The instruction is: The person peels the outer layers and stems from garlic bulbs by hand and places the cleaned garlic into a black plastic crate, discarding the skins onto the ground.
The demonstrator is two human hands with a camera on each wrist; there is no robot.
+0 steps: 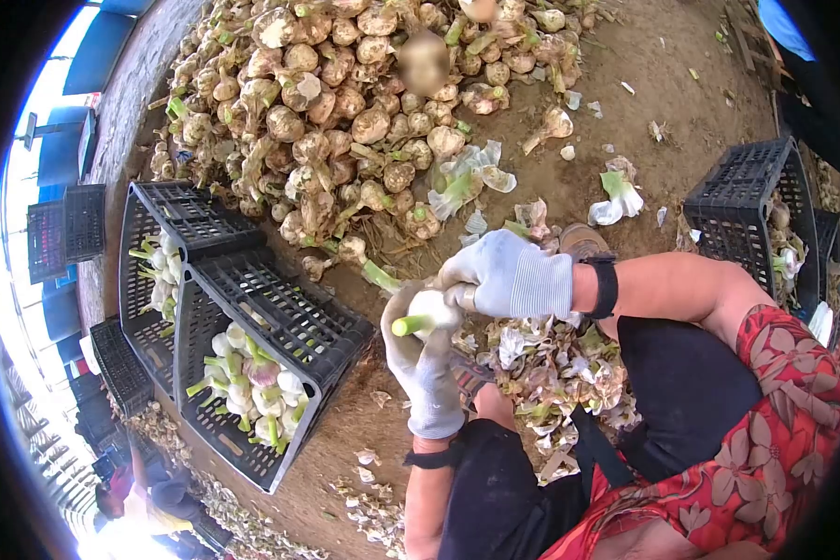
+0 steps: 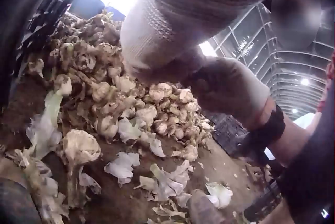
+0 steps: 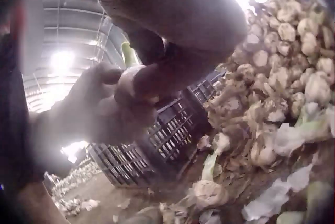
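Note:
A peeled white garlic bulb with a short cut green stem sits between two gloved hands in the head view. My left hand grips it from below, fingers and thumb around its sides, the stem poking out past the thumb. From the right, my right hand pinches at the bulb's upper side with curled fingers. In the right wrist view the green stem shows above the left hand; glove fingers cover most of the bulb. The left wrist view shows both gloves meeting, with the bulb hidden.
A large heap of unpeeled garlic lies ahead. Black crates on the left hold clean bulbs; another crate stands at right. Loose peelings cover the ground between the legs. Another person is at lower left.

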